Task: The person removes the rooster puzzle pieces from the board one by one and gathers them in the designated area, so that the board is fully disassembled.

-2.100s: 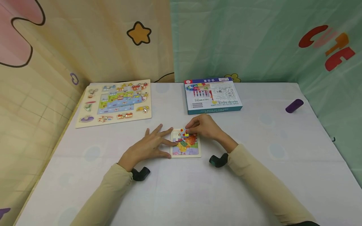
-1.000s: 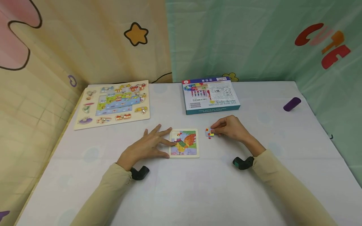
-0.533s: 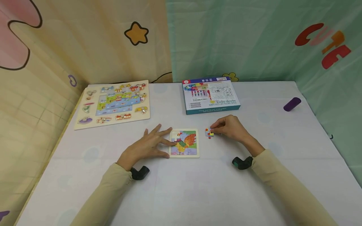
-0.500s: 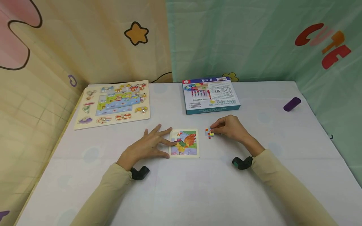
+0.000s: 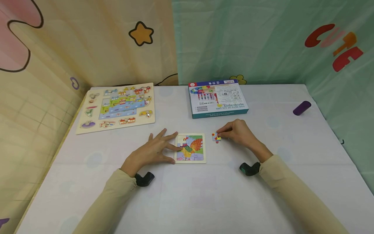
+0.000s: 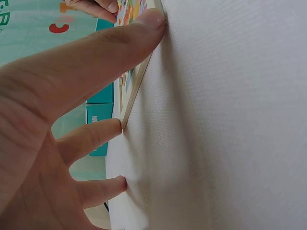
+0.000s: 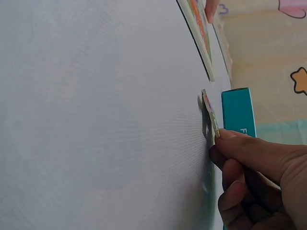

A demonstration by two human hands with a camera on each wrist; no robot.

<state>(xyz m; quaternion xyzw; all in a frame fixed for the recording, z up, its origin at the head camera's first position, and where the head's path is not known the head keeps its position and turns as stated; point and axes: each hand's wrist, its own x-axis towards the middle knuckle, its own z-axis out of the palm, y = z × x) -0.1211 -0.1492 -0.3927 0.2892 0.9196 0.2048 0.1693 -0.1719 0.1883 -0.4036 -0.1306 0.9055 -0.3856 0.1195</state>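
Left hand lies with fingers splayed, touching the left side of the framed jigsaw puzzle, while the right hand, fingers curled, pinches between thumb and forefinger one edge of a loose jigsaw piece, which projects leftward from the fingertips, just right of the frame and apart from it.
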